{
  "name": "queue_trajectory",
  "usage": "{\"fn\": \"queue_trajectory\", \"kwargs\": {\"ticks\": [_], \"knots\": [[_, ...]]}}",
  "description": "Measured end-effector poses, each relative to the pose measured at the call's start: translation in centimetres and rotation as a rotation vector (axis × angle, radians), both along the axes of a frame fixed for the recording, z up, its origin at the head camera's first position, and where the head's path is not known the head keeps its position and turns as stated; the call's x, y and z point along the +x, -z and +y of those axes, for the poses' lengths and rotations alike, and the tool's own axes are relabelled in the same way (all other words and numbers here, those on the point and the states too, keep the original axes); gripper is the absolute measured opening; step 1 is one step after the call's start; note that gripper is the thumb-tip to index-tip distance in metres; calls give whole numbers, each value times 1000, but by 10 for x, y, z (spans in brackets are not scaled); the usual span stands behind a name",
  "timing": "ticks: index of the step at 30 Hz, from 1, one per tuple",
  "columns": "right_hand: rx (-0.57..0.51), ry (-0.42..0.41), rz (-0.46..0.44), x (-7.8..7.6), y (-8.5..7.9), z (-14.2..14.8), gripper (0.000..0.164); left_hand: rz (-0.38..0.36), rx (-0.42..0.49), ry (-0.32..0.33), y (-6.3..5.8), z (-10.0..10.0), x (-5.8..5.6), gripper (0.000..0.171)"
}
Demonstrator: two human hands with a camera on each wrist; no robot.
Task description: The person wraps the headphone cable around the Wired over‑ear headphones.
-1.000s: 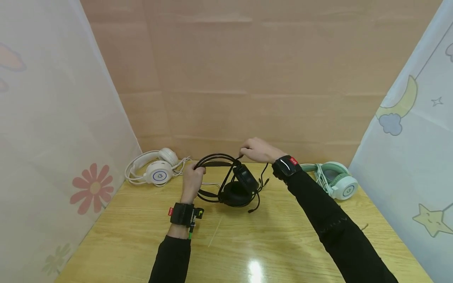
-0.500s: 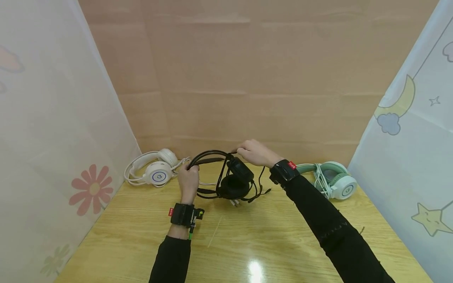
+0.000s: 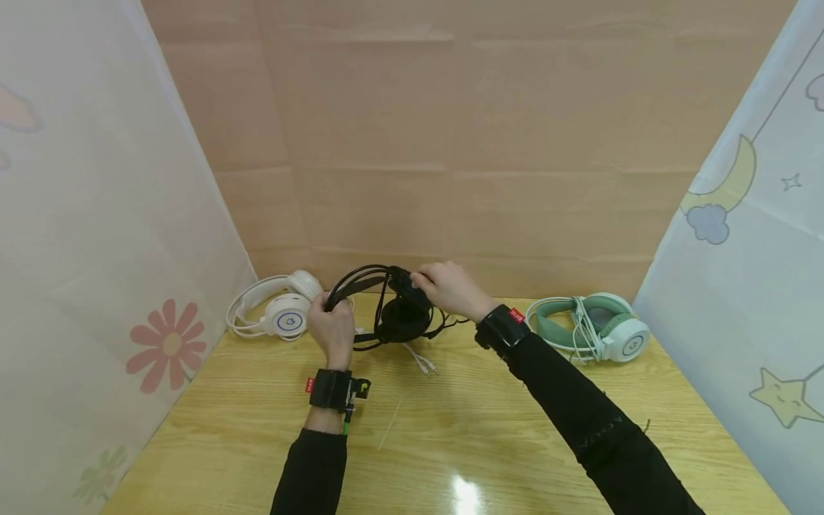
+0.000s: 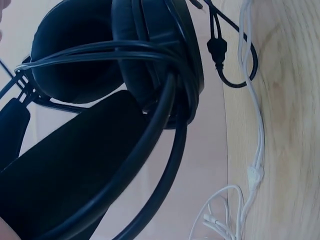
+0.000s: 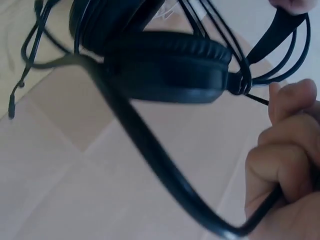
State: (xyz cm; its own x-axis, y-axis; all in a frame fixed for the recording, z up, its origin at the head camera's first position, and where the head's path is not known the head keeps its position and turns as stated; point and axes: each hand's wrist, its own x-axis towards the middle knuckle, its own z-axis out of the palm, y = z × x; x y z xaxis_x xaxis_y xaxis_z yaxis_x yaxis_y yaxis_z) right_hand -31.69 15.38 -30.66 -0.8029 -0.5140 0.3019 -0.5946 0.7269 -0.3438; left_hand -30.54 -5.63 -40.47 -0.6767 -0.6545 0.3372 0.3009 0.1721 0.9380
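Note:
Black over-ear headphones are held up off the table at the middle back. My left hand grips their headband, with its thin black hoops and padded strap. Both ear cups hang to the right of that hand, and cable is wound around the band. My right hand is at the upper ear cup. In the right wrist view its curled fingers hold the headphones' black cable, which loops in front of an ear cup. Loose cable ends with plugs dangle below.
White headphones lie at the back left of the wooden table. Their white cable runs under the black pair, plugs forward. Green-and-white headphones lie at the back right. A brown backdrop closes off the rear.
Both hands and the black headphones have shifted left and slightly turned. My right hand has come down close to the upper ear cup. The white cable's plugs now show on the table.

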Motion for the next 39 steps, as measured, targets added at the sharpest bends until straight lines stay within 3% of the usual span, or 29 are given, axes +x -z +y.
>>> {"fn": "queue_trajectory", "kwargs": {"ticks": [8,12,17,20,26,34,39], "knots": [[-7,-132,-107,18,11,-13,28,4,215,1,5,-4,-4,17],[-13,-137,-115,21,22,-17,30,9,322,53,3,-3,-2,22],[-36,-129,-109,25,33,-20,30,-33,543,156,3,-3,-2,17],[-48,-116,-119,26,38,-20,29,-34,645,171,2,-3,-2,12],[-94,-88,-111,26,50,-19,28,-7,717,150,0,-4,-4,14],[-105,-78,-98,27,79,-17,25,38,830,77,2,-9,-5,16],[-156,-70,-137,27,89,-16,25,46,872,131,3,-7,-6,16]]}}
